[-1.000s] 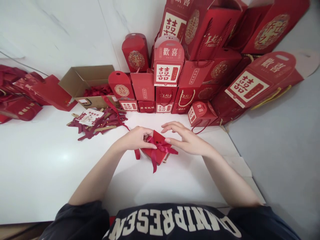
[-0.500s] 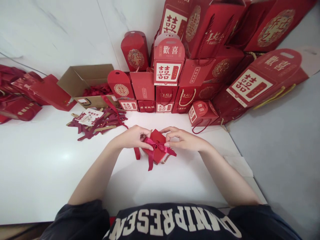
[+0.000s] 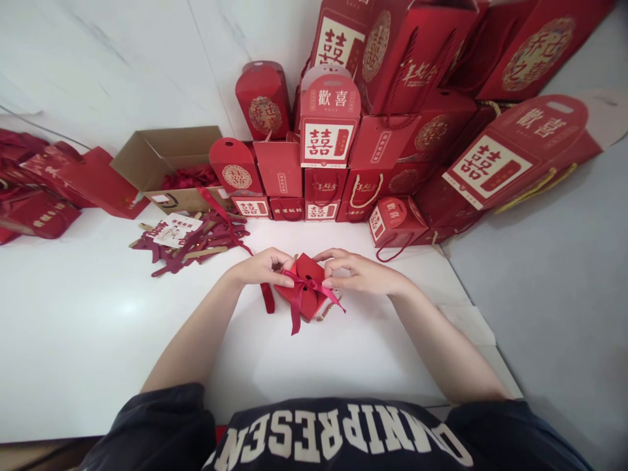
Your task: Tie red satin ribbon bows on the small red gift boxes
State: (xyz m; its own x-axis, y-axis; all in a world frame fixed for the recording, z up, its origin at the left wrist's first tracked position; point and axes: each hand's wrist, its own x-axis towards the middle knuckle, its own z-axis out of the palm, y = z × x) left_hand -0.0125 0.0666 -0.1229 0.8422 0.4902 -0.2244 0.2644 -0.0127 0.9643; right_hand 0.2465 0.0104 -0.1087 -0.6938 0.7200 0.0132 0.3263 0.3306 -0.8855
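Observation:
A small red gift box [image 3: 309,306] with a twisted cord handle sits on the white table in front of me. Across its top lies a red ribbon [image 3: 296,307] tied in a bow, its two tails hanging toward me. On the box's left side my left hand [image 3: 267,267] pinches the bow's left loop between thumb and fingers. My right hand [image 3: 356,271] grips the ribbon on the right near the knot with thumb and index finger, the other fingers curled over the box's far side. Another length of red ribbon runs from the cardboard box to beneath my left hand.
Behind stands a stack of red gift boxes [image 3: 328,137], reaching to the right wall. A cardboard box [image 3: 191,199] holds red ribbon at the back left. Before it lies a pile of dark red cut-outs on sticks [image 3: 196,245]. More red bags [image 3: 98,176] stand at far left.
My left hand has shifted slightly left, drawing the bow's left loop outward. The knot looks tighter, and more of the box top shows. My right hand has barely moved.

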